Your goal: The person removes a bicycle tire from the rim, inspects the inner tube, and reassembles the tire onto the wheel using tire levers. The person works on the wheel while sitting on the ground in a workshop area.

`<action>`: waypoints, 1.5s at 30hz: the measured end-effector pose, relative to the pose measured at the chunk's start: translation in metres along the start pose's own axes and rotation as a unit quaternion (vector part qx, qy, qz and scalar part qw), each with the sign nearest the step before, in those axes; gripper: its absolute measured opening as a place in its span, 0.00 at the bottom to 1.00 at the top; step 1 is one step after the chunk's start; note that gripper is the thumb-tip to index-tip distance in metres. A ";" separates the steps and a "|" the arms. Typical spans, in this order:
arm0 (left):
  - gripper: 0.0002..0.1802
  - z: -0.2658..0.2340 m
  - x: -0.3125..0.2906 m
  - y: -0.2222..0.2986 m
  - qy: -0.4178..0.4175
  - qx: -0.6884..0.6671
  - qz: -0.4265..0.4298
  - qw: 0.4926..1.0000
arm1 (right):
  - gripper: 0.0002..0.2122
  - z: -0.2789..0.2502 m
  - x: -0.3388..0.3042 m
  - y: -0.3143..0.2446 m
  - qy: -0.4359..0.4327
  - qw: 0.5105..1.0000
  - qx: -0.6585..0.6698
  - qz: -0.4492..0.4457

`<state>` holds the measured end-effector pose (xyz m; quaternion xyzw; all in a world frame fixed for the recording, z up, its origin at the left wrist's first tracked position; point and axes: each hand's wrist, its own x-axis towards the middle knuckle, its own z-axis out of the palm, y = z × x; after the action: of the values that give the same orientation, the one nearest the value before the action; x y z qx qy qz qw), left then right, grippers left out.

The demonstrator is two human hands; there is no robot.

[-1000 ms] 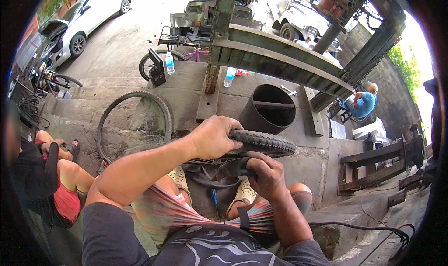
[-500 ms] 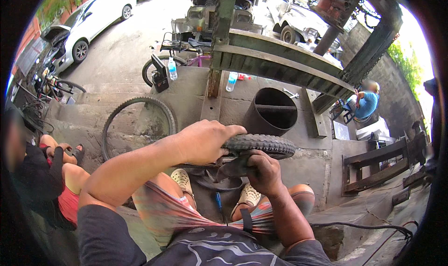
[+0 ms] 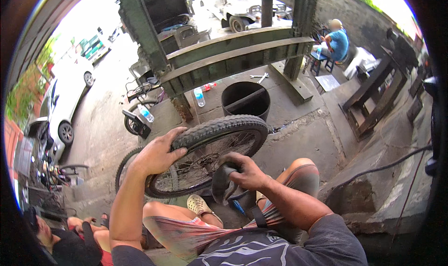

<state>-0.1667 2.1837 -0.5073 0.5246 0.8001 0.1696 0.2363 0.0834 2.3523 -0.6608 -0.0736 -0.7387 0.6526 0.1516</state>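
A bicycle wheel (image 3: 221,123) with a black knobby tire and thin spokes stands tilted in front of me, above my knees. My left hand (image 3: 161,152) grips the tire at the wheel's upper left, thumb on the sidewall and fingers over the tread. In my right hand (image 3: 247,171) is a limp, dark inner tube (image 3: 221,184), bunched in closed fingers. This hand is in front of the wheel's lower right, near the hub. Part of the tube hangs down toward my shoes. A blue-handled tool (image 3: 239,207) lies on the ground between my feet.
Behind the wheel, partly hidden, lies a loose tire (image 3: 120,172). Ahead are a round metal drum (image 3: 246,98), wrenches (image 3: 260,77), water bottles (image 3: 199,98) and a heavy steel frame (image 3: 233,56). One person (image 3: 77,247) sits at lower left, another (image 3: 337,44) at far right.
The wheel has turned from nearly edge-on to showing its spokes. My left hand has shifted left along the tire; my right hand has come away from the tire with the tube. The view has swung right.
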 end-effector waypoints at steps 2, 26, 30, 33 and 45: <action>0.41 0.009 -0.003 -0.001 0.043 0.091 0.001 0.995 | 0.22 0.001 0.002 0.003 -0.055 0.995 -0.089 0.007; 0.51 0.059 -0.010 0.047 0.121 0.095 -0.012 0.988 | 0.35 -0.034 0.005 0.009 0.110 0.824 0.513 0.215; 0.51 0.102 -0.082 0.067 0.101 0.144 0.156 0.972 | 0.30 0.003 -0.068 -0.038 0.192 0.743 0.588 0.255; 0.32 0.132 -0.124 0.075 0.068 0.108 0.193 0.973 | 0.28 0.021 -0.115 -0.032 0.274 0.682 0.590 0.335; 0.29 0.142 -0.152 0.059 0.086 0.097 0.180 0.975 | 0.36 0.015 -0.109 -0.054 0.249 0.731 0.527 0.354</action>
<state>0.0080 2.0702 -0.5639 0.6639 0.7224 0.1755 0.0803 0.1865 2.2973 -0.6229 -0.3984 -0.1322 0.9018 0.1024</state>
